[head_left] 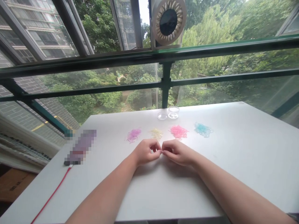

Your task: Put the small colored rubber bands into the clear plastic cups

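My left hand (148,152) and my right hand (176,151) meet fingertip to fingertip above the middle of the white table. Both are pinched closed; anything between the fingertips is too small to make out. Just beyond them lie loose piles of small, thin, translucent pieces that look like little elastic bands: a purple pile (134,135), a yellow pile (156,133), a pink pile (178,131) and a blue-green pile (203,129). The yellow and pink piles are closest to my hands.
Behind the piles stand a clear round container (173,112) and a shallow clear dish (162,116). A blurred-out device (81,147) with a red cable (52,194) lies at left. The white table (245,155) borders a dark green railing (105,90) and windows.
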A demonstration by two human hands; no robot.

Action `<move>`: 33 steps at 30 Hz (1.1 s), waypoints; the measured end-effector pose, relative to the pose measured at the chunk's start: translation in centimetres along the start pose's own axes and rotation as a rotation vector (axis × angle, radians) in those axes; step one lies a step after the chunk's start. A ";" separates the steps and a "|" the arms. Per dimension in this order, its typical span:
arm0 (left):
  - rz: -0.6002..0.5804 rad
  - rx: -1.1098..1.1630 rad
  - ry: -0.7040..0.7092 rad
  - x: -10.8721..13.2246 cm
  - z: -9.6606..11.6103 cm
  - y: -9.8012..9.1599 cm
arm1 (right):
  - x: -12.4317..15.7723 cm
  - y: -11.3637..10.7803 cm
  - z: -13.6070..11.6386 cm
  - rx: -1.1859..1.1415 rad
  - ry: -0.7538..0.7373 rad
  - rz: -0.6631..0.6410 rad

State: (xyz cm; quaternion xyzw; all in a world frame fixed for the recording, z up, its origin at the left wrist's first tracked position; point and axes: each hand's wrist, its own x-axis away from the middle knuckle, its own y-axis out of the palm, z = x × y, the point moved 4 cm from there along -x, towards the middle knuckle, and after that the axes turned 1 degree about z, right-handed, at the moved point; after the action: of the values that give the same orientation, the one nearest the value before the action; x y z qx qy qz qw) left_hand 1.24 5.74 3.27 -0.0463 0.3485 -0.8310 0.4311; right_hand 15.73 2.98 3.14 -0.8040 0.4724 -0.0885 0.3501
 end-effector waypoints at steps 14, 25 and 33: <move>0.032 0.005 -0.027 -0.1 -0.6 -1.2 | 0.2 -1.0 0.7 0.057 0.041 0.058; -0.027 0.007 -0.043 0.0 -0.3 -0.3 | -0.2 -0.1 0.3 0.047 0.048 0.047; 0.028 -0.032 -0.024 -0.1 -0.3 -1.3 | 0.2 -1.7 1.2 0.055 0.061 0.120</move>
State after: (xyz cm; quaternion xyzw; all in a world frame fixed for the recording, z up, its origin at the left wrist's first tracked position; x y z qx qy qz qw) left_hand 0.29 6.44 3.81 -0.0582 0.3572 -0.8185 0.4462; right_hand 17.59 3.86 3.34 -0.7612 0.5277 -0.1048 0.3621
